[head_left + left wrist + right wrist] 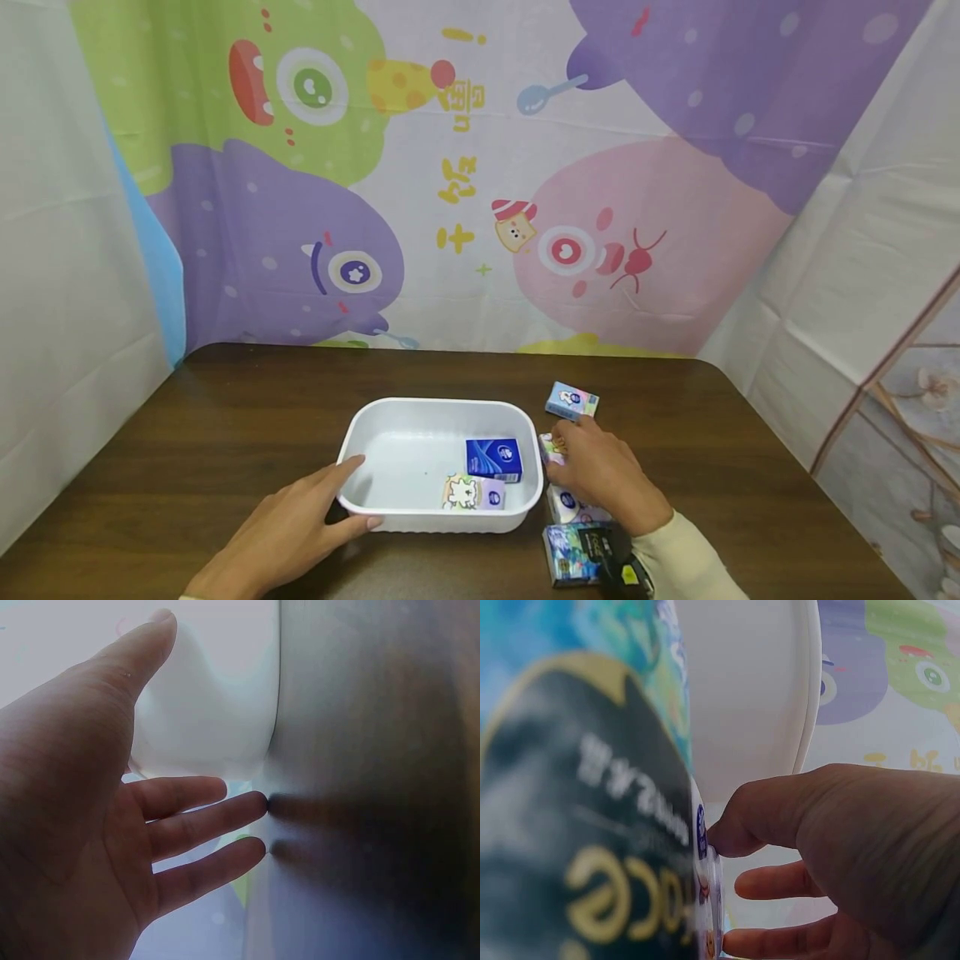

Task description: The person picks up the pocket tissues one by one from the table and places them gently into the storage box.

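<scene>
A white plastic basin [438, 523] stands on the table, holding a dark blue tissue pack [483, 457] and a white-and-lilac tissue pack with a cartoon bear [491, 495]. My left hand [288, 521] rests at its near-left corner; the left wrist view shows the thumb against the basin and the other fingers extended. Right of the basin, my right hand [607, 471] has thumb and fingers on either side of a pink-and-yellow tissue pack [551, 448], partly covered by the hand. In the right wrist view, nearer packs hide the fingertips' contact.
A light blue tissue pack [572, 401] lies beyond the right hand. Nearer me are a white tissue pack [562, 504] and a blue-green pack with a black label [566, 554], partly under the right wrist. A cartoon-printed cloth [465, 308] hangs behind the table [247, 400].
</scene>
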A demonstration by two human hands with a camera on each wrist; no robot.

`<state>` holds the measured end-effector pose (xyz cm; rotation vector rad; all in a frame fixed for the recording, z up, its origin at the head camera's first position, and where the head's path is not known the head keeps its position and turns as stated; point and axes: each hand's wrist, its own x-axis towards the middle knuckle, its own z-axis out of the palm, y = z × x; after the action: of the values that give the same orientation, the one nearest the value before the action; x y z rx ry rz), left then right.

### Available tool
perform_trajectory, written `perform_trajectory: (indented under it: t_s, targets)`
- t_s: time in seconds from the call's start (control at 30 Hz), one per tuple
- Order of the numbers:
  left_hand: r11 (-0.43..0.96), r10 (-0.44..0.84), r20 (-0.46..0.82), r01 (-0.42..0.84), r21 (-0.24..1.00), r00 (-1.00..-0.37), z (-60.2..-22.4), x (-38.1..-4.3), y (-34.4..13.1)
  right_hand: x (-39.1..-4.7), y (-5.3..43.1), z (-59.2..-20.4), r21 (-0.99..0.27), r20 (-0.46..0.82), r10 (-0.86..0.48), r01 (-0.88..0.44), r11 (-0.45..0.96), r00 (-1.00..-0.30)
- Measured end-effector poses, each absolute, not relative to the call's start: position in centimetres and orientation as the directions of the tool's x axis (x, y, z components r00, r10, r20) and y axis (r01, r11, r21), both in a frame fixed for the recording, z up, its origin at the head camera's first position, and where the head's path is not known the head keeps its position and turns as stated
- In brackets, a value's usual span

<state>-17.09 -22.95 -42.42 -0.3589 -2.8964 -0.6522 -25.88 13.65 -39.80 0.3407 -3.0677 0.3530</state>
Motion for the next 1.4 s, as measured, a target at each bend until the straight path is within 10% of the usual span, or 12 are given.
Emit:
perform_trajectory:
  t_s: [1.4]
  targets:
    - [0.88, 0.181, 0.146, 0.226, 0.417, -0.973, -42.3, -17.19, -22.86, -25.99, 13.48, -39.45, -0.312, 0.136, -0.155, -0.191, 0.931, -0.978]
